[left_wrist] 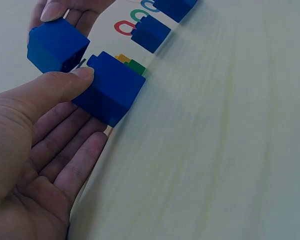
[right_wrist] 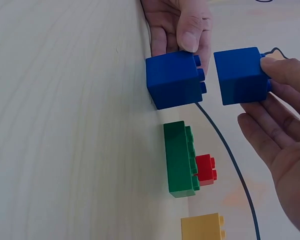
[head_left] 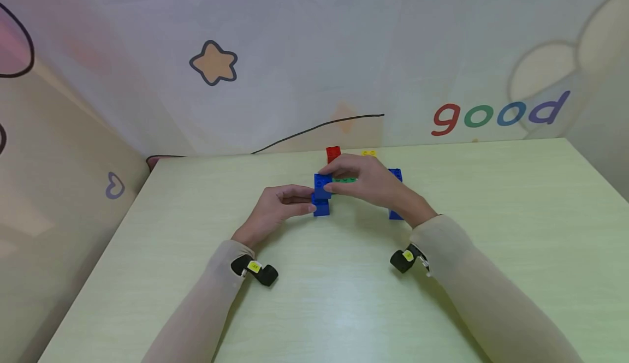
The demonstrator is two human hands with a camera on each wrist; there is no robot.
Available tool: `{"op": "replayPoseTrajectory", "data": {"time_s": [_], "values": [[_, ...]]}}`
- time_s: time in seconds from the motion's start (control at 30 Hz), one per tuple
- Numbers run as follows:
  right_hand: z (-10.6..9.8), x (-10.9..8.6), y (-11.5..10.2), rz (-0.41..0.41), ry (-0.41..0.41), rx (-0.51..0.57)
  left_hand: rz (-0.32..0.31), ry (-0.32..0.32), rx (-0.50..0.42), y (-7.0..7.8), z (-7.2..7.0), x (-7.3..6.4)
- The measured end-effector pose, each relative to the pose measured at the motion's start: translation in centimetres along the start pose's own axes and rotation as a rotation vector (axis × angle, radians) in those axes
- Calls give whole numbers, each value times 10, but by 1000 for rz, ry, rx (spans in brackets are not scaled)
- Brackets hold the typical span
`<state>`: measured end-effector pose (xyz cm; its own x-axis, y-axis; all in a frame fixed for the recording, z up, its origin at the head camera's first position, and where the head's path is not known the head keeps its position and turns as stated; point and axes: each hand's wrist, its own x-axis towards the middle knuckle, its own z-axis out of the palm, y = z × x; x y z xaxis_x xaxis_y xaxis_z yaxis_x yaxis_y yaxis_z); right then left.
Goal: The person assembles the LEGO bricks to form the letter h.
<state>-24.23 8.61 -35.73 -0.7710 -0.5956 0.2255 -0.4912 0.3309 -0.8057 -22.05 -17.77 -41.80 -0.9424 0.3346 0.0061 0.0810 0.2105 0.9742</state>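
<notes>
My left hand (head_left: 272,213) pinches a blue toy building brick (left_wrist: 109,90) low over the table, thumb on the near side and fingers behind. Above it, my right hand (head_left: 373,183) grips a second blue brick (head_left: 321,186) between thumb and fingers. In the right wrist view a narrow gap shows between the lower brick (right_wrist: 175,80) and the upper brick (right_wrist: 242,76). The lower one's studs face the upper one's underside, which is slightly tilted in the left wrist view.
Behind the hands lie a long green brick (right_wrist: 177,162), a red brick (head_left: 333,154) and a yellow brick (right_wrist: 201,228). Two more blue bricks stand to the right, one nearer (head_left: 395,215) and one farther (head_left: 395,173), partly behind my right wrist. A printed wall backdrop (head_left: 314,68) rises at the table's far edge.
</notes>
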Motion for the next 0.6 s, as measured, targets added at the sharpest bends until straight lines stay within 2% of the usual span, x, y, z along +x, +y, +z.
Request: {"op": "replayPoseTrajectory", "data": {"time_s": [0.6], "values": [[9,-1,5,-6,-5,28,7,0,20,-2,1,-1]]}}
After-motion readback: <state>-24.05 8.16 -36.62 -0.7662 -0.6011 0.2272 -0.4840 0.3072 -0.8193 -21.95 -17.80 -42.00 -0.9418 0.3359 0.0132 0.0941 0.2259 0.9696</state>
